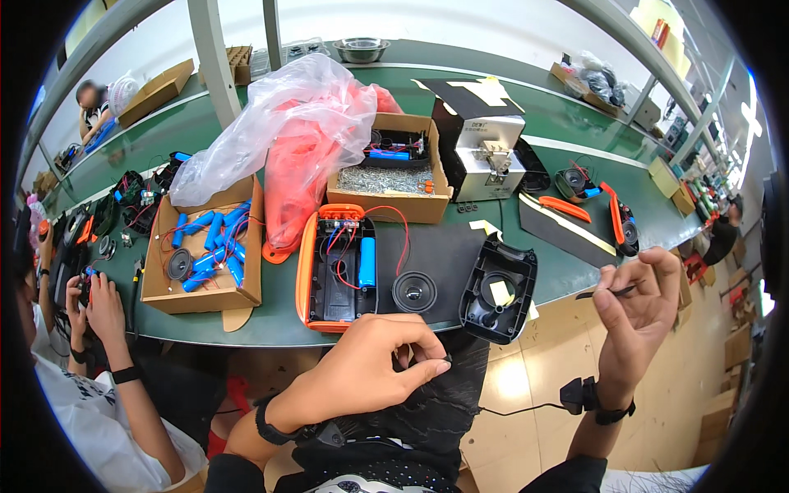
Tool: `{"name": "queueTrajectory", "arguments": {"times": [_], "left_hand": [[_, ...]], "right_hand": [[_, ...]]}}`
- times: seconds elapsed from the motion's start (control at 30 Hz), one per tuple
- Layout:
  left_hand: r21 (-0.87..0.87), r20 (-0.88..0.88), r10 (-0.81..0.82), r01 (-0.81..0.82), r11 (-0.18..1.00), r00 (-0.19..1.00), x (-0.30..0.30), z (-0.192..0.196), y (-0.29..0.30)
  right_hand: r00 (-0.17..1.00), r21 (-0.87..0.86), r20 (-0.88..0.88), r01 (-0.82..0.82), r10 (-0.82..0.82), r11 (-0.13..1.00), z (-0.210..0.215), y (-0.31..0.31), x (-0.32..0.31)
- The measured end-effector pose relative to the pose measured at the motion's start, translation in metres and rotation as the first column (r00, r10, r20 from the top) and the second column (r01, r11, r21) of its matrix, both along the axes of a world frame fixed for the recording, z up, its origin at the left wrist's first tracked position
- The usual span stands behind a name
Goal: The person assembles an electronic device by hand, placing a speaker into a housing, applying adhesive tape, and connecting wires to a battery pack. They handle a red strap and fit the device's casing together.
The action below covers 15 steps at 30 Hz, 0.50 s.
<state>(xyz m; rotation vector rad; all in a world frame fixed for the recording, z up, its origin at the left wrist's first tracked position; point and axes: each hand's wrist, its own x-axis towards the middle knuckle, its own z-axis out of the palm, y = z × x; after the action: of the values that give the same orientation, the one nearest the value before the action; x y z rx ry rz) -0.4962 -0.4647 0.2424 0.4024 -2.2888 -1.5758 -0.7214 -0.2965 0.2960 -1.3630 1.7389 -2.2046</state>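
My left hand [370, 361] is closed in a pinch before the table's front edge. A small dark bit shows at its fingertips, too little to name. Off to the right, my right hand [633, 320] is raised, thumb and fingers pinching a thin black strip [606, 292]. On the table beyond my left hand lies an opened orange-and-black housing [333, 283] with a blue battery cell [367, 261], a small circuit board and red wires. Beside it a round speaker [414, 292] rests on a black mat [448, 246]. A black shell [498, 292] lies right of the speaker, with yellow tape inside.
A cardboard box [156, 279] of blue cells stands at left, near a co-worker's hands [99, 304]. Behind are a box of screws [386, 215], a plastic bag [316, 123] with red contents, and a metal machine [489, 156]. Orange parts [565, 209] lie at right.
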Motion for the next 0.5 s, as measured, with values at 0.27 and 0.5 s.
{"name": "queueTrajectory", "arguments": {"times": [0.27, 0.5], "left_hand": [[0.119, -0.125, 0.024, -0.009, 0.993, 0.992, -0.005, -0.009, 0.009], [0.268, -0.164, 0.121, -0.074, 0.961, 0.979, 0.001, -0.026, 0.016]], "right_hand": [[0.992, 0.123, 0.069, -0.109, 0.101, 0.986, -0.016, -0.002, 0.008], [0.970, 0.154, 0.129, -0.223, 0.204, 0.963, -0.036, -0.009, 0.015]]}}
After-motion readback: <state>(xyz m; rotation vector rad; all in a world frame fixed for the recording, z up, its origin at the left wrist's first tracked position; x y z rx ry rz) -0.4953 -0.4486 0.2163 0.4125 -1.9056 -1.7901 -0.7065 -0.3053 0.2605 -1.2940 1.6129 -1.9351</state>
